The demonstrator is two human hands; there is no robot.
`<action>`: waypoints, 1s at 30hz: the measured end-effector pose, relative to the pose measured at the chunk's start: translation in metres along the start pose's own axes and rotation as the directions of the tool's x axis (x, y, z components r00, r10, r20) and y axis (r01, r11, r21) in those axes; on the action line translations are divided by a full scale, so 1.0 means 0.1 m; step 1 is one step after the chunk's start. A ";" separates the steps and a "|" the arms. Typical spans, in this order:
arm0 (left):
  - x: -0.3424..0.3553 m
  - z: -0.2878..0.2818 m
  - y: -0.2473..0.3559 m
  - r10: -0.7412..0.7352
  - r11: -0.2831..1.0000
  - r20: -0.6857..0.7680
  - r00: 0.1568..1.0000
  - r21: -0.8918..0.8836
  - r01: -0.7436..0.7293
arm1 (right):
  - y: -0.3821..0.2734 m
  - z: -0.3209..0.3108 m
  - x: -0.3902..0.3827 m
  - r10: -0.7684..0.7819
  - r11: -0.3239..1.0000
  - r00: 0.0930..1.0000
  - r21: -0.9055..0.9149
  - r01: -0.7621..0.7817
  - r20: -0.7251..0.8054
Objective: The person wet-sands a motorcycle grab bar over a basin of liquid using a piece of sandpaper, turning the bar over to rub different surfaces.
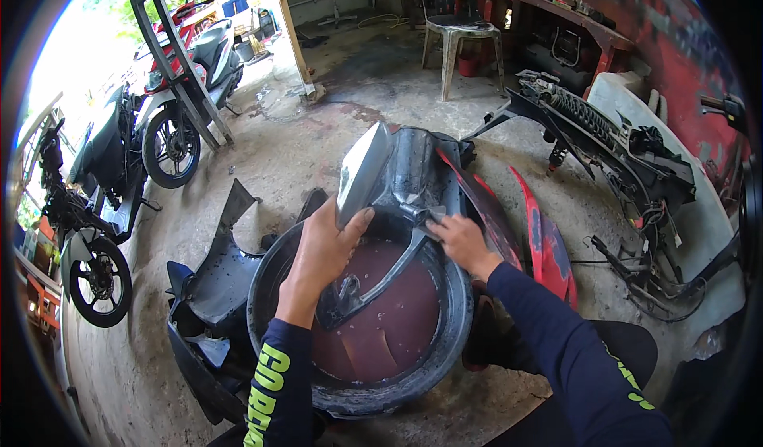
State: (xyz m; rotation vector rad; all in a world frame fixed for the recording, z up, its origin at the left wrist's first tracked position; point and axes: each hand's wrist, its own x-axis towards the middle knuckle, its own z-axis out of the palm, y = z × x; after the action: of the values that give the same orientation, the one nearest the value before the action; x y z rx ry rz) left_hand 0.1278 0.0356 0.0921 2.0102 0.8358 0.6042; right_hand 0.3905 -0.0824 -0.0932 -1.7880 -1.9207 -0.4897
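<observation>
My left hand [334,244] grips a long silver panel [363,169] held tilted over a round black tub [264,320] of murky reddish-brown water. A dark curved bracket [385,276] extends below the panel over the water. My right hand [459,240] has its fingers curled at the bracket's upper end, on a small greyish piece [431,216] that I cannot make out. Behind the tub stands a dark plastic body part [421,161].
Dark fairing pieces [207,280] lie left, red panels [540,240] right. A stripped scooter frame [604,153] leans against a pale board [711,272]. Two scooters [107,177] stand at left; a plastic chair [461,26] and red bench [576,22] are behind.
</observation>
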 end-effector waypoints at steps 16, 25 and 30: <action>-0.09 0.01 -0.12 -0.034 0.996 -0.022 0.999 -0.082 0.032 | -0.63 0.12 -0.13 -0.178 0.962 0.959 0.244 0.123 0.218; -0.14 0.03 -0.23 -0.090 0.982 -0.080 0.993 -0.174 0.075 | -0.92 0.14 -0.12 0.060 0.976 0.992 0.201 -0.081 0.112; -0.17 0.10 -0.38 0.042 0.991 -0.193 0.980 -0.115 -0.065 | -1.42 0.29 -0.29 0.047 0.914 0.987 0.392 -0.104 0.151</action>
State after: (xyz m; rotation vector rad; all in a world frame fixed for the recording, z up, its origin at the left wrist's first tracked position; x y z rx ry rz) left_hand 0.1107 0.0332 0.0525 1.8909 0.8387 0.8684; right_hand 0.2480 -0.1030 -0.1256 -1.6494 -1.8667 0.0586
